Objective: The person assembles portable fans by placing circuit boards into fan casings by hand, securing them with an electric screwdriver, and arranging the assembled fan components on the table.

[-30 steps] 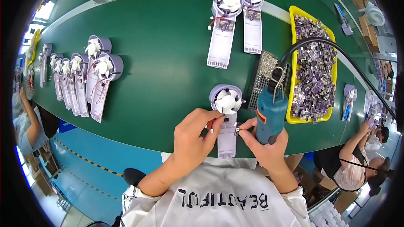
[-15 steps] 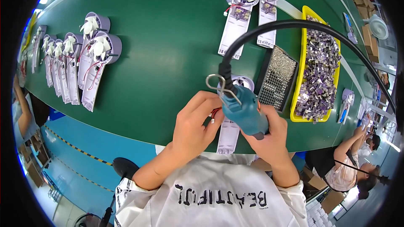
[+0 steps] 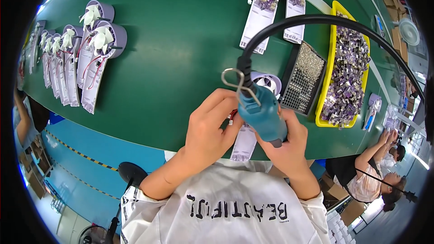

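Note:
A teal electric screwdriver (image 3: pixel 267 119) with a metal hanging loop and a thick black cable is gripped in my right hand (image 3: pixel 290 147). It stands nearly upright over a lavender handheld-fan housing (image 3: pixel 244 147), and its tip is hidden beneath its body. My left hand (image 3: pixel 209 129) is closed at the left side of this housing; its fingertips are partly covered by the screwdriver. Red and black wires with a small white plug (image 3: pixel 231 119) stick out between its thumb and fingers. The housing's round fan end shows beyond the screwdriver.
A black tray of small silver screws (image 3: pixel 305 79) and a yellow bin of small circuit boards (image 3: pixel 322 108) stand to the right. Two fan housings (image 3: pixel 260 25) lie beyond; several more (image 3: pixel 95 81) line the left. The cable (image 3: pixel 316 19) arches across the right side. Co-workers sit at both sides.
The view has shifted slightly, so the bench items sit higher in the picture. Both hands keep their places around the housing, and the screwdriver remains in my right hand.

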